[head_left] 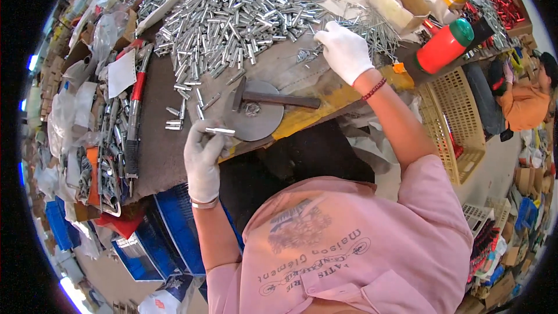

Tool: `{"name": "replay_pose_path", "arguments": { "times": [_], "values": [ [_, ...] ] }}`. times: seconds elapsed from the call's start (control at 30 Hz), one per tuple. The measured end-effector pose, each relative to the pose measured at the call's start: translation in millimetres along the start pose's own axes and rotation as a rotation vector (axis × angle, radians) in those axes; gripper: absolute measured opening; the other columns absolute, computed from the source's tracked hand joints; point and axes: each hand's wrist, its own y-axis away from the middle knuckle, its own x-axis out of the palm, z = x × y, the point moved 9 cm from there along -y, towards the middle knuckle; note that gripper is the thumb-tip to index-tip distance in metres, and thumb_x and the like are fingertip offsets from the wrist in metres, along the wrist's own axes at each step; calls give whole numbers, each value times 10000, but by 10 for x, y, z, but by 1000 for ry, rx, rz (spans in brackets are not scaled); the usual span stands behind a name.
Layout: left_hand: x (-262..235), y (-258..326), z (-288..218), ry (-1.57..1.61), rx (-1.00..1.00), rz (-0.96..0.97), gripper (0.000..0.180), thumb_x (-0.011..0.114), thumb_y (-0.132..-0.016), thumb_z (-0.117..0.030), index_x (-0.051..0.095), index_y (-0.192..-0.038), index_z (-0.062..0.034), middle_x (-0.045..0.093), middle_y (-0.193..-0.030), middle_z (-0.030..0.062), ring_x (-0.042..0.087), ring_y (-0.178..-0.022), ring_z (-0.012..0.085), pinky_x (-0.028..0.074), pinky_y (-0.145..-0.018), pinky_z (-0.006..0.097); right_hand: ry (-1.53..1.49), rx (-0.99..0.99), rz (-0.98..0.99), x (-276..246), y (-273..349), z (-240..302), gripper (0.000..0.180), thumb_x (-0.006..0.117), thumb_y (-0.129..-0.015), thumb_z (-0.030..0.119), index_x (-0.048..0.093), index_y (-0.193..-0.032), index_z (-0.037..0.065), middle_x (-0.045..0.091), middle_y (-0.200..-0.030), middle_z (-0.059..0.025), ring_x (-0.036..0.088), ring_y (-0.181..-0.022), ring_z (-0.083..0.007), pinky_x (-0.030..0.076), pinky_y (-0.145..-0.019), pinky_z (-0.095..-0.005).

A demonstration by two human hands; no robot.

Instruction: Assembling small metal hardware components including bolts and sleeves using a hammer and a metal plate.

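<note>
My left hand (202, 160), in a white glove, pinches a short silver metal tube (222, 131) just over the bench's near edge. My right hand (345, 52), gloved too, is bent over a small heap of thin metal pins (308, 54); its fingertips are pressed together, and what they hold is too small to make out. Between the hands lies a hammer (285, 100) with a dark handle, resting on a round grey metal disc (264, 123). Loose tubes (203, 102) are scattered left of the hammer. Beyond them spreads a big pile of silver tubes (232, 17).
Long thin rods (375, 32) lie past my right hand, near a red bottle with a green end (444, 46). A cream plastic crate (453, 122) stands at the right. A red-handled tool (138, 90) lies at the left. Another person in orange (525, 104) is at far right.
</note>
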Motion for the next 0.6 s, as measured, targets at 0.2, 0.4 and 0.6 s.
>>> {"name": "replay_pose_path", "arguments": {
  "times": [0.2, 0.4, 0.6],
  "values": [
    [95, -78, 106, -244, 11, 35, 170, 745, -966, -11, 709, -1131, -13, 691, -985, -10, 612, -865, 37, 501, -738, 213, 86, -73, 110, 238, -17, -115, 73, 669, -905, 123, 734, -871, 123, 663, -952, -73, 731, -906, -292, 600, -748, -449],
    [164, -126, 79, -505, 209, -16, 151, 778, -900, -27, 751, -1048, -13, 720, -951, 81, 678, -845, 147, 546, -788, 294, -345, -131, 8, -340, 225, 425, 56, 745, -927, 147, 744, -982, 140, 717, -948, -66, 730, -890, -290, 588, -755, -380],
    [204, -137, -45, -695, 413, 7, 167, 799, -864, -43, 782, -1030, -51, 699, -949, 116, 703, -869, 275, 556, -778, 362, -605, -302, 155, -503, 621, 1351, 50, 722, -909, 127, 745, -953, 131, 663, -925, -58, 707, -865, -289, 584, -754, -388]
  ]
}}
